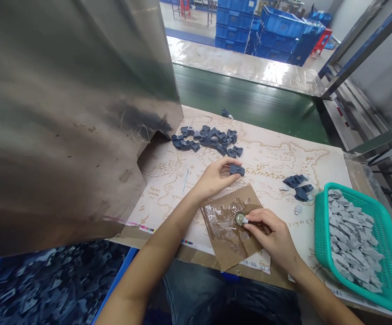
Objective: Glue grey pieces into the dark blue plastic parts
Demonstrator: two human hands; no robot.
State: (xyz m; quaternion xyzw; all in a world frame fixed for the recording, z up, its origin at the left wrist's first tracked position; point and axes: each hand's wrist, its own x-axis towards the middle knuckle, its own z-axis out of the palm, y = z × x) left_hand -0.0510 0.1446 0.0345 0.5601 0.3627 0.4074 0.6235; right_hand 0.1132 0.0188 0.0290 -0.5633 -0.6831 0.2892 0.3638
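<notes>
**Brown wet sheet [225,230] under a pinched pale piece [245,220]**

The right hand [270,237] holds a narrow grip, closed on the pale piece and bringing it against a round metal disc [240,219] near the middle of the sheet. The step in hand looks like wet rubbing or pressing of this one part. The piece's long axis lies roughly level across the view, its end pointing left into the disc. The left hand [214,178] curls beside a dark blue piece [237,170] on the map-printed bench mat [273,158]; whether its grip holds that piece, I cannot tell. The next move seems to call for steady pressure at the disc. A teal basket [321,234] of grey pieces [352,239] sits to the right.
</notes>
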